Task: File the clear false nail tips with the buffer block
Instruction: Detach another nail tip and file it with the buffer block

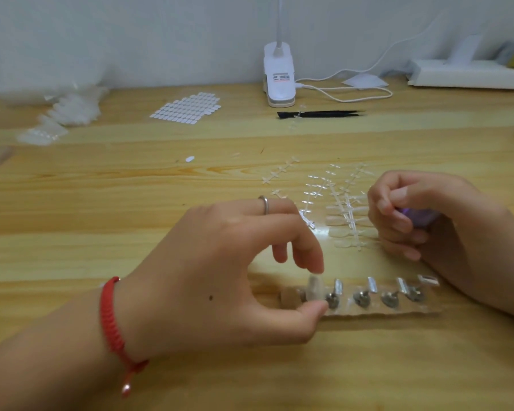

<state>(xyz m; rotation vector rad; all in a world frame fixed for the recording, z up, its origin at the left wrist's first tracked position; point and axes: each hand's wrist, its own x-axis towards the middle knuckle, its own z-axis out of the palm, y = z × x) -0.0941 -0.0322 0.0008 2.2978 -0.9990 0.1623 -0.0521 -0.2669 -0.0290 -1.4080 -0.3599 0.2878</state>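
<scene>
My left hand (220, 280) hovers over the left end of a clear holder strip (398, 310) with several metal clips. Its index finger and thumb pinch a clear false nail tip (314, 287) standing on that strip. My right hand (433, 221) rests at the right, fingers curled around a purple buffer block (422, 216), mostly hidden in the fist. Between the hands lie clear nail tips on plastic sprues (347, 223).
Empty sprue pieces (279, 173) lie beyond the hands. Black tweezers (321, 114), a white clip lamp (279, 78) with its cable, and a sheet of adhesive tabs (187, 109) sit farther back. Bags of nail tips (63, 114) lie at the far left.
</scene>
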